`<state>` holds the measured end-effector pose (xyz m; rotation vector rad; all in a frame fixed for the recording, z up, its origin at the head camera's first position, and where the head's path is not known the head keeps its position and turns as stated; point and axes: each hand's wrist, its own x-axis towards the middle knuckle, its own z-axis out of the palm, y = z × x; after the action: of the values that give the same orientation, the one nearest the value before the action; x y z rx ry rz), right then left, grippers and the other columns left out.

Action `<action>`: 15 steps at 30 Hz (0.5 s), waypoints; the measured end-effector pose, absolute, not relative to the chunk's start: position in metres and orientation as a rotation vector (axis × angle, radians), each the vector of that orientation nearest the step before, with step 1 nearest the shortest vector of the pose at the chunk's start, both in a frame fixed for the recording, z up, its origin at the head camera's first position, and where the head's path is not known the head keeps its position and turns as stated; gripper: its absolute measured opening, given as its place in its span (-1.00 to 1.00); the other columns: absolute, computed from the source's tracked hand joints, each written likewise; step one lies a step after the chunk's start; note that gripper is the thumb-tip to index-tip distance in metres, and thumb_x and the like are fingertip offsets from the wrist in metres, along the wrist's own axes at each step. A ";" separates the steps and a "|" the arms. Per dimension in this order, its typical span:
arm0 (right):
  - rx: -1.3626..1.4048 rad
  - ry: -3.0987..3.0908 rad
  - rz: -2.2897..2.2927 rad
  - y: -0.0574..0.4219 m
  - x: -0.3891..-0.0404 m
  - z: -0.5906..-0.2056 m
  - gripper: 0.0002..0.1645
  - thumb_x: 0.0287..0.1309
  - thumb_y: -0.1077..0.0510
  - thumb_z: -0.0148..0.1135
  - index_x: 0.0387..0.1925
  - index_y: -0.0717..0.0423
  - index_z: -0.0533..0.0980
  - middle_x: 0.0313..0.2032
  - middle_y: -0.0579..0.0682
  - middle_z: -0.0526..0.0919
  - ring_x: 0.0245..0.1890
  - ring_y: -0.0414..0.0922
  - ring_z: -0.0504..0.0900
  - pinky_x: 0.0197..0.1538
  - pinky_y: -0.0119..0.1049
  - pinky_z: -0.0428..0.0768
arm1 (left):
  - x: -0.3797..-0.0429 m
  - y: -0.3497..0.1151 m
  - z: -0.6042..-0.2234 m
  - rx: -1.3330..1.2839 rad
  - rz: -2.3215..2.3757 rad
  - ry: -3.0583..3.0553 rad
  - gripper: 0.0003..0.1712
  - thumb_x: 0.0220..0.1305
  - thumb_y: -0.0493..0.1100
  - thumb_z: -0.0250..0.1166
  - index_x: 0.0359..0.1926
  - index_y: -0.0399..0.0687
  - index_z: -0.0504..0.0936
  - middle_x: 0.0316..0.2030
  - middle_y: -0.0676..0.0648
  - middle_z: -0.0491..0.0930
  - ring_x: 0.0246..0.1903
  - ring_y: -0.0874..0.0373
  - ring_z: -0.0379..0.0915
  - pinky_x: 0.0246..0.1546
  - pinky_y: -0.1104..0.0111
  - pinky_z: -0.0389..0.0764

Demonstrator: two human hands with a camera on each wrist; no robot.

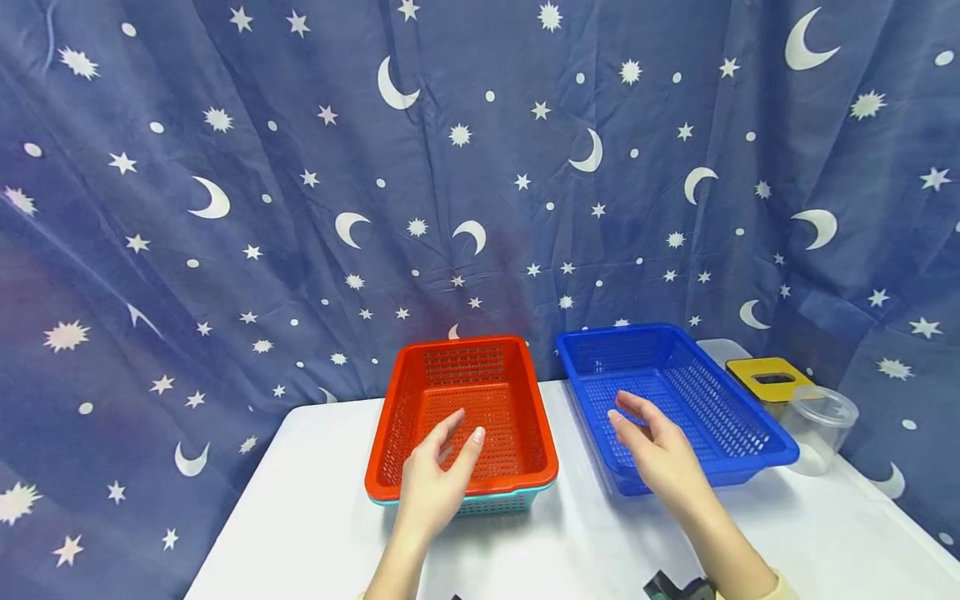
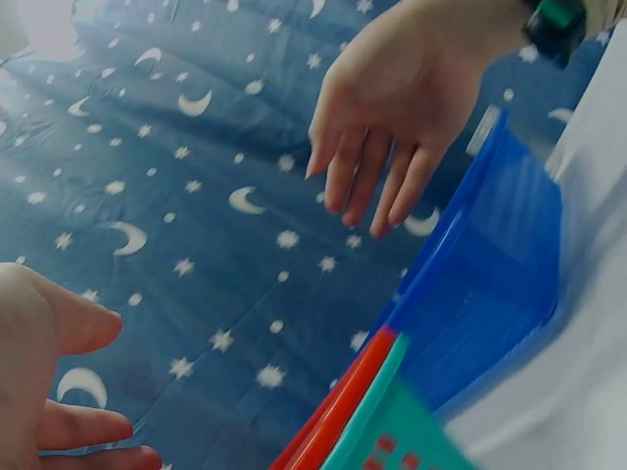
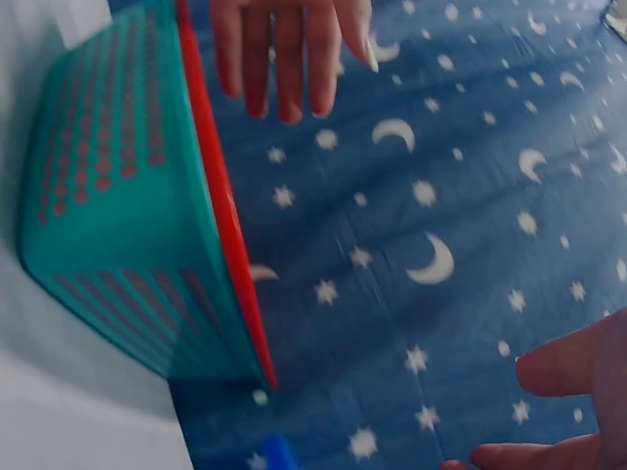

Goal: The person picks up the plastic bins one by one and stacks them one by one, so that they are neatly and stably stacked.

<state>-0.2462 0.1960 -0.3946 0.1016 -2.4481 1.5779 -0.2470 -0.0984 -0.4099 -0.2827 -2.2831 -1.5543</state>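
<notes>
My left hand (image 1: 433, 483) hovers above the near part of the red basket (image 1: 543, 433), thumb and fingers spread apart with nothing between them. That red basket sits nested in a teal basket (image 1: 498, 503), whose lower side shows beneath the red rim. Over the near left side of the blue basket (image 1: 678, 396) is my right hand (image 1: 662, 450), its fingers relaxed and holding nothing. In the left wrist view the right hand (image 2: 402, 117) hangs with fingers loosely extended, above the blue basket's rim. The right wrist view shows the left hand (image 3: 284, 49) beyond the red rim.
Right of the blue basket stand a clear plastic jar (image 1: 819, 429) with a lid and a yellow-topped box (image 1: 768, 379) with a slot. Behind the white table (image 1: 300, 500) hangs a blue curtain (image 1: 480, 167) with moons and stars. A dark device (image 1: 678, 587) is at the right wrist.
</notes>
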 end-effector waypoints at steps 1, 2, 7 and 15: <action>0.084 -2.454 1.565 0.201 -0.247 -0.393 -0.20 0.54 -0.20 0.04 0.52 0.24 0.21 0.43 0.25 0.35 0.25 0.19 0.55 0.25 0.10 0.52 | -0.247 -0.093 -0.410 -0.304 -1.569 -2.291 -0.33 0.40 0.22 0.31 0.35 -0.04 0.55 0.27 -0.10 0.57 0.27 -0.01 0.49 0.25 0.13 0.50; 0.068 -2.455 1.558 0.206 -0.247 -0.392 -0.19 0.54 -0.21 0.03 0.52 0.24 0.20 0.44 0.26 0.33 0.25 0.21 0.54 0.25 0.12 0.51 | -0.246 -0.087 -0.411 -0.323 -1.581 -2.298 -0.32 0.40 0.24 0.30 0.36 -0.04 0.54 0.28 -0.11 0.56 0.27 -0.02 0.49 0.25 0.13 0.50; -0.031 -2.448 1.531 0.227 -0.248 -0.387 -0.13 0.53 -0.25 0.00 0.54 0.25 0.15 0.46 0.30 0.27 0.29 0.25 0.48 0.29 0.14 0.45 | -0.244 -0.059 -0.410 -0.388 -1.673 -2.297 -0.30 0.39 0.25 0.30 0.37 -0.06 0.53 0.26 -0.13 0.56 0.25 -0.03 0.51 0.22 0.14 0.52; -0.180 -2.404 1.488 0.257 -0.253 -0.386 -0.11 0.52 -0.26 -0.02 0.55 0.27 0.12 0.47 0.31 0.25 0.39 0.31 0.33 0.37 0.25 0.31 | -0.244 -0.021 -0.411 -0.547 -1.840 -2.202 -0.31 0.40 0.09 0.34 0.37 -0.24 0.49 0.25 -0.24 0.56 0.23 -0.13 0.52 0.17 0.07 0.56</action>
<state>-0.2532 0.2566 -0.3863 -0.1798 -2.4036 1.4880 -0.2442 -0.0206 -0.4112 -0.5470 -2.2016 -1.8396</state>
